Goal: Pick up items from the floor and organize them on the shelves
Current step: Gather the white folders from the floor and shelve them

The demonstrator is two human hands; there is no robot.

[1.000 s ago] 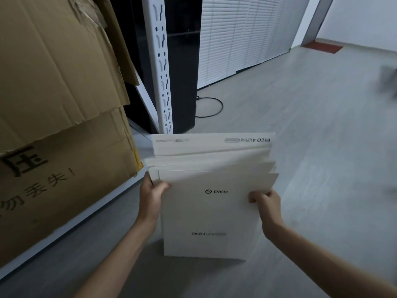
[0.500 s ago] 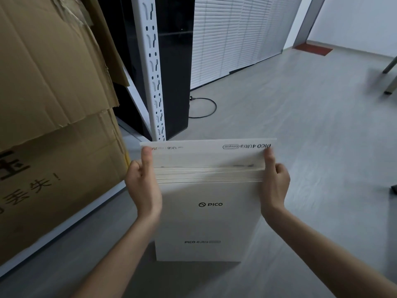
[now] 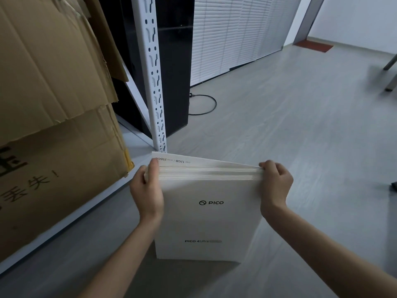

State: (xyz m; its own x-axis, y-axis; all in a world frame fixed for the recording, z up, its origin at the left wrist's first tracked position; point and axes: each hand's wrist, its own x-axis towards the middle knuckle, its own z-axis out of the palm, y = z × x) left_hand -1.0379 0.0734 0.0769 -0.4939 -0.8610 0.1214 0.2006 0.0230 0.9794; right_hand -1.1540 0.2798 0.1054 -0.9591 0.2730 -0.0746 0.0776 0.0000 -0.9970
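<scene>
Grey floor boards fill the right side of the frame. A thick stack of flat white cardboard sheets with black PICO words stands upright in the lower middle. I cannot tell if its bottom edge touches the floor. The left hand holds the stack's left side, thumb on the top edge. The right hand holds the top right corner with curled fingers. At the left, a big brown cardboard box sits on a low white metal shelf. A white metal post with holes stands just behind the stack. A black cable loops on the floor.
</scene>
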